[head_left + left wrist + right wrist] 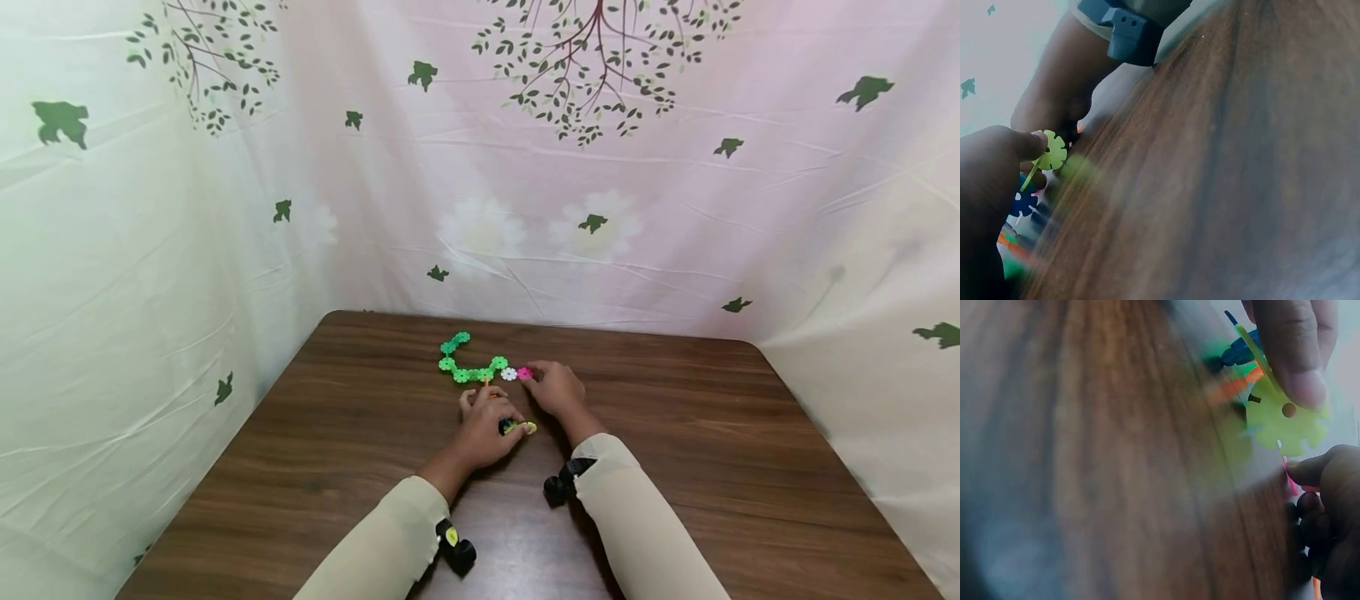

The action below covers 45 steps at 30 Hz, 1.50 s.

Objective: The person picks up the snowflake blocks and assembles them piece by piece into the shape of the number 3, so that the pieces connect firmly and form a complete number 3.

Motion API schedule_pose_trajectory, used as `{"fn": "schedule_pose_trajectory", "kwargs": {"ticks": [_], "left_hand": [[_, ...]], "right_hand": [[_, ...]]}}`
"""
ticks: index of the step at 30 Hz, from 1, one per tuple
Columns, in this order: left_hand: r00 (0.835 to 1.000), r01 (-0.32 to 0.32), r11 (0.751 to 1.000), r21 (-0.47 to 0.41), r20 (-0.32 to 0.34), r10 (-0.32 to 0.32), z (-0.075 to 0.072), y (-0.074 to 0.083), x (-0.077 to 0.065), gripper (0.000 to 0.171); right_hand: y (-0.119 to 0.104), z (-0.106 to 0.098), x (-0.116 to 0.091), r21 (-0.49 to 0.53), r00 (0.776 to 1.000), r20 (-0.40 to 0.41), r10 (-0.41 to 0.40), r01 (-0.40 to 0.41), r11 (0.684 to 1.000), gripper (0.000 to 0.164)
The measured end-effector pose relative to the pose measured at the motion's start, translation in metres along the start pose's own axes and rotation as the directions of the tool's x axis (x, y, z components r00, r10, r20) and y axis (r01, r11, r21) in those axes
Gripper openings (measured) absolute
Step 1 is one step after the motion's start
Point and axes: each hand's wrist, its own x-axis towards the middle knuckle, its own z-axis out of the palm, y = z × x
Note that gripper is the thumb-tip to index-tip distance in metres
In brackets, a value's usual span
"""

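Note:
A curved chain of green flower-shaped interlocking discs [461, 375] lies on the table, and a white disc [509, 374] sits at its right end. Beside the white one is a pink disc [525, 373], pinched at its edge by my right hand [557, 388]. My left hand [486, 427] is nearer to me and holds a yellow disc [1055, 150] between thumb and fingers. Dark blue discs [1024, 204] and an orange disc [492, 395] show around the left fingers, partly hidden by them. In the right wrist view, the left thumb presses the yellow disc's face, close above the right fingertips.
The brown wooden table [337, 450] ends at a pale curtain [375, 208] printed with leaves and branches, which also hangs along both sides. Each cream sleeve carries a black wrist camera, the left one [459, 554] and the right one [558, 490] both low over the table.

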Motion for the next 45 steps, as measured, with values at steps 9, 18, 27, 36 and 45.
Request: {"fn": "schedule_pose_trajectory", "kwargs": {"ticks": [9, 18, 27, 36, 45], "left_hand": [[1.0, 0.003, 1.0, -0.009, 0.016, -0.002, -0.001, 0.001, 0.001, 0.012], [1.0, 0.025, 1.0, 0.004, -0.015, -0.025, 0.001, 0.002, 0.0, 0.014], [0.996, 0.057, 0.998, -0.004, -0.064, -0.058, 0.003, 0.001, 0.0, 0.015], [0.997, 0.044, 0.994, -0.099, -0.055, -0.05, -0.002, 0.002, -0.003, 0.014], [0.989, 0.118, 0.972, -0.203, -0.061, -0.133, -0.011, -0.007, -0.006, 0.068]], "right_hand": [[-0.002, 0.0, 0.004, -0.013, 0.999, 0.007, 0.044, -0.044, 0.999, 0.039], [0.003, -0.001, -0.001, 0.05, 0.999, -0.017, 0.04, -0.039, 0.998, 0.033], [0.011, 0.0, -0.009, 0.176, 1.0, -0.028, -0.014, 0.019, 0.984, 0.029], [0.019, 0.001, -0.015, 0.274, 0.993, -0.055, -0.107, 0.118, 0.954, 0.028], [0.028, -0.001, -0.025, 0.399, 0.982, -0.073, -0.173, 0.188, 0.897, 0.021]]}}
